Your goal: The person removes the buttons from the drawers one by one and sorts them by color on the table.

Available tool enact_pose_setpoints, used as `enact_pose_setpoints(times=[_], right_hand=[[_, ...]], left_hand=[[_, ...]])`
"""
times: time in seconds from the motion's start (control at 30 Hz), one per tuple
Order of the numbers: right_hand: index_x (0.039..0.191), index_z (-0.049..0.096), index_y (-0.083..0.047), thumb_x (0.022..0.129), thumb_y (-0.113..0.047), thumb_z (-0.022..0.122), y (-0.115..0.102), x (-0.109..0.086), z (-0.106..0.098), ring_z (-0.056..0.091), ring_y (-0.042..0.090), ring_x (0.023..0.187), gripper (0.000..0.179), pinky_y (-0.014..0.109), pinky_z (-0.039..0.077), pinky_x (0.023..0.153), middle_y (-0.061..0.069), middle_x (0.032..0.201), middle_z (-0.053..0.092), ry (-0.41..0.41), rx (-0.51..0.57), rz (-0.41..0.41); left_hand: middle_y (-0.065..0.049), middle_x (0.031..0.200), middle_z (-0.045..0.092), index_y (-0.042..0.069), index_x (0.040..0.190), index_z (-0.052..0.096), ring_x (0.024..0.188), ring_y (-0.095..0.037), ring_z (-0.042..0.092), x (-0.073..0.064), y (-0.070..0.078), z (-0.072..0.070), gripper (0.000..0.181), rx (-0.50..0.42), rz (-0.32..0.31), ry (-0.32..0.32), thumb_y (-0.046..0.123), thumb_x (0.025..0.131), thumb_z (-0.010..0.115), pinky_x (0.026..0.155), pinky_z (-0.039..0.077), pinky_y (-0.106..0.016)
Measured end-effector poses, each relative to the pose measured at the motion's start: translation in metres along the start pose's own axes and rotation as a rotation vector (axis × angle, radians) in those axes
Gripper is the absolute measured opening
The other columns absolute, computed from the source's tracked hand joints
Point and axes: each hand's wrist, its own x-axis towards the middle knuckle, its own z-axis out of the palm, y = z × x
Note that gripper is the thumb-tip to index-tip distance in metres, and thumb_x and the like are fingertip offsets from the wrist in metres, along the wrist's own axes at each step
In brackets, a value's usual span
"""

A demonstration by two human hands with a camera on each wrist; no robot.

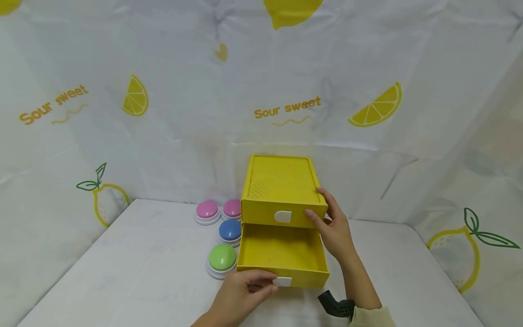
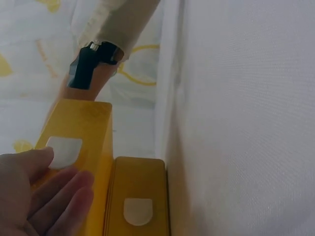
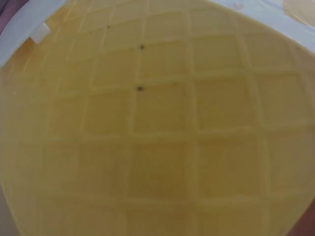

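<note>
A yellow drawer cabinet [image 1: 282,179] stands against the back cloth. Its top drawer is closed, while the drawer below it [image 1: 282,250] is pulled out and shows a bare yellow inside. With bent fingers my left hand [image 1: 241,293] holds the white tab handle [image 1: 283,281] of that drawer; one fingertip lies at the tab's edge in the left wrist view. My right hand [image 1: 337,231] grips the cabinet's right front corner, thumb on the top drawer's front. A lower closed drawer [image 2: 138,189] appears in the left wrist view. The cabinet's gridded side [image 3: 162,113] fills the right wrist view.
Left of the cabinet sit round push buttons: two pink [image 1: 207,210], one blue [image 1: 230,230], one green [image 1: 222,258]. They stand close to its side on the white table [image 1: 122,272]. A black wrist device [image 1: 337,305] hangs at the right forearm.
</note>
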Motion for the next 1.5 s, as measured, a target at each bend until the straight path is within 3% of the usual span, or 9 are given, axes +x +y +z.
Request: enact_pose_setpoints(times=[0.17, 0.53, 0.7, 0.97, 1.2, 1.33, 1.5], right_hand=[[0.154, 0.038, -0.028, 0.099, -0.029, 0.066, 0.000, -0.001, 0.002, 0.056, 0.010, 0.113, 0.061, 0.010, 0.049, 0.090, 0.006, 0.153, 0.048, -0.005, 0.010, 0.014], [0.154, 0.038, -0.029, 0.099, -0.030, 0.066, -0.004, -0.003, 0.001, 0.055, 0.020, 0.120, 0.062, 0.010, 0.047, 0.092, 0.005, 0.154, 0.048, -0.017, 0.010, 0.043], [0.154, 0.037, -0.030, 0.099, -0.031, 0.066, -0.004, -0.002, 0.001, 0.054, 0.020, 0.121, 0.062, 0.009, 0.047, 0.091, 0.004, 0.154, 0.047, -0.023, 0.019, 0.051], [0.154, 0.037, -0.028, 0.099, -0.032, 0.066, -0.002, -0.001, 0.000, 0.055, 0.023, 0.124, 0.062, 0.008, 0.047, 0.091, 0.005, 0.155, 0.046, -0.026, 0.032, 0.060], [0.154, 0.037, -0.029, 0.099, -0.031, 0.065, -0.004, -0.002, 0.000, 0.055, 0.014, 0.117, 0.062, 0.011, 0.049, 0.089, 0.005, 0.154, 0.047, -0.028, 0.032, 0.057], [0.155, 0.036, -0.028, 0.099, -0.029, 0.065, -0.004, -0.002, -0.001, 0.055, 0.005, 0.112, 0.062, 0.012, 0.050, 0.089, 0.005, 0.154, 0.047, -0.031, 0.029, 0.044], [0.155, 0.036, -0.029, 0.099, -0.029, 0.065, -0.005, -0.002, -0.001, 0.055, 0.005, 0.112, 0.062, 0.012, 0.051, 0.089, 0.006, 0.153, 0.047, -0.033, 0.030, 0.041]], left_hand=[[-0.002, 0.087, 0.080, 0.012, 0.095, 0.081, 0.071, 0.006, 0.065, 0.005, -0.004, 0.004, 0.009, 0.033, 0.015, 0.091, 0.018, 0.089, 0.077, 0.063, 0.060, -0.021], [-0.004, 0.086, 0.080, 0.010, 0.093, 0.082, 0.072, 0.006, 0.068, 0.026, -0.020, 0.002, 0.007, 0.076, 0.097, 0.153, 0.011, 0.087, 0.078, 0.062, 0.059, -0.017], [-0.005, 0.087, 0.080, 0.010, 0.094, 0.082, 0.072, 0.001, 0.070, 0.041, -0.026, 0.001, 0.008, 0.080, 0.070, 0.151, 0.010, 0.087, 0.079, 0.064, 0.060, -0.019], [-0.009, 0.088, 0.080, 0.009, 0.097, 0.082, 0.068, -0.017, 0.075, 0.063, -0.038, -0.002, 0.011, 0.002, -0.047, 0.145, 0.014, 0.089, 0.078, 0.065, 0.059, -0.018], [-0.006, 0.083, 0.080, 0.011, 0.097, 0.082, 0.070, -0.013, 0.073, 0.077, -0.047, -0.002, 0.013, -0.018, -0.120, 0.156, 0.020, 0.090, 0.077, 0.066, 0.059, -0.018], [-0.007, 0.084, 0.080, 0.010, 0.097, 0.082, 0.070, -0.011, 0.072, 0.080, -0.053, 0.000, 0.014, -0.034, -0.134, 0.185, 0.021, 0.089, 0.078, 0.067, 0.059, -0.017], [-0.009, 0.089, 0.080, 0.008, 0.097, 0.081, 0.075, -0.009, 0.074, 0.073, -0.060, 0.005, 0.016, -0.053, -0.098, 0.238, 0.022, 0.090, 0.077, 0.069, 0.059, -0.018]])
